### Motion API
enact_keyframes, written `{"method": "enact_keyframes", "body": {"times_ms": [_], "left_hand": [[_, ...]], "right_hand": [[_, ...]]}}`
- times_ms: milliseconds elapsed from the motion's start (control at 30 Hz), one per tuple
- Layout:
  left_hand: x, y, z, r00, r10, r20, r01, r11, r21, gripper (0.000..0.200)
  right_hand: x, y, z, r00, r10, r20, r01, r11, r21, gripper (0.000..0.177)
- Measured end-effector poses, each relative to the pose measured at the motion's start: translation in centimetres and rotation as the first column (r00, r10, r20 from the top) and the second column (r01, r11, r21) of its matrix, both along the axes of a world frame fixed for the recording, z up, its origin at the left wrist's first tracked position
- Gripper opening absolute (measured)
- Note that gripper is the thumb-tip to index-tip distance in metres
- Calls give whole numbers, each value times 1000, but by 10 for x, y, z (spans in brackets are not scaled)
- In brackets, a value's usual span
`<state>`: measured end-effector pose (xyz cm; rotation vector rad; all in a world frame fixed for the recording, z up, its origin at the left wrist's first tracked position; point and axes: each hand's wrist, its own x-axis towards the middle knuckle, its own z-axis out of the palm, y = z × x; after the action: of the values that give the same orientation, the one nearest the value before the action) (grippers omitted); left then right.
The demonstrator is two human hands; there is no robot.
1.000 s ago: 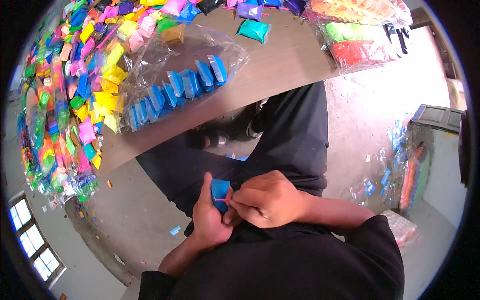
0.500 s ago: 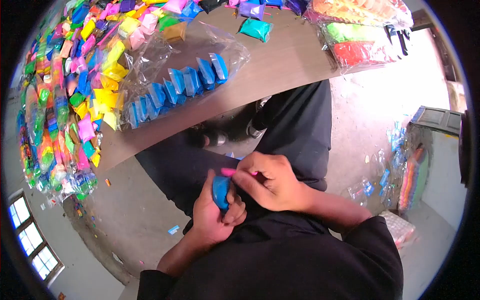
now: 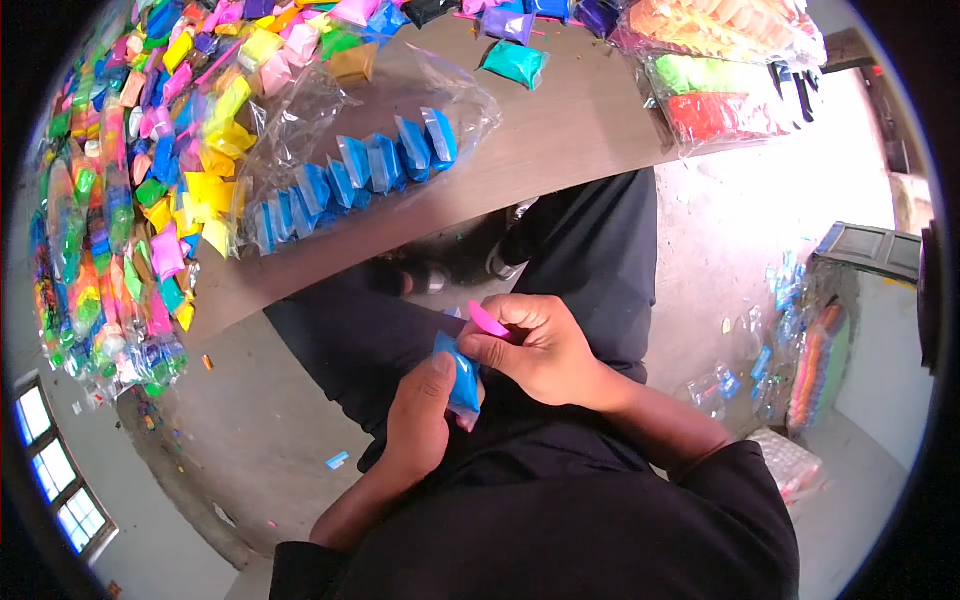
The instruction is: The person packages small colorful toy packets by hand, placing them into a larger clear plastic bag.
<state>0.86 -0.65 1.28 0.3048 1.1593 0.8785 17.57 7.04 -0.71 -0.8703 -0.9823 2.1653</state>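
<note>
Over my lap, my left hand (image 3: 418,415) is closed on a small clear packet filled with blue (image 3: 465,385), its thumb pressed on the packet's face. My right hand (image 3: 552,355) grips a pink plastic tool (image 3: 489,321) with a rounded, flat end pointing up and left. The right thumb and fingertips are right at the packet's upper edge. Ahead on the table (image 3: 560,150), a row of similar blue packets (image 3: 385,163) stands on a large clear plastic bag (image 3: 460,85).
Many colourful packets (image 3: 205,200) are heaped along the table's left and far sides. A green packet (image 3: 515,64) lies at the far middle. Bags with orange, green and red contents (image 3: 710,105) sit at the right end. Plastic wrappers (image 3: 765,365) litter the floor at right.
The blue packet has been turned in my left hand, so its flat face and clear lower edge show. My right hand has tilted the pink tool upward, showing its rounded end.
</note>
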Motion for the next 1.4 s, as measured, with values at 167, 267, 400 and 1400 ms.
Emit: {"method": "enact_keyframes", "body": {"times_ms": [167, 267, 400, 1400], "left_hand": [[-1, -2, -3, 999, 38, -23, -35, 995, 94, 48], [2, -2, -2, 960, 151, -237, -110, 978, 179, 48], [6, 2, 6, 879, 137, -456, -11, 963, 268, 46], [4, 2, 9, 925, 272, -264, -232, 957, 173, 33]], "right_hand": [[-7, -5, -3, 987, -139, 75, 122, 972, 200, 8], [7, -8, 13, 952, -211, 220, 86, 880, 468, 12], [7, -17, 32, 931, -138, 339, -100, 796, 597, 7], [-4, -30, 32, 948, -181, 263, -80, 663, 745, 7]]}}
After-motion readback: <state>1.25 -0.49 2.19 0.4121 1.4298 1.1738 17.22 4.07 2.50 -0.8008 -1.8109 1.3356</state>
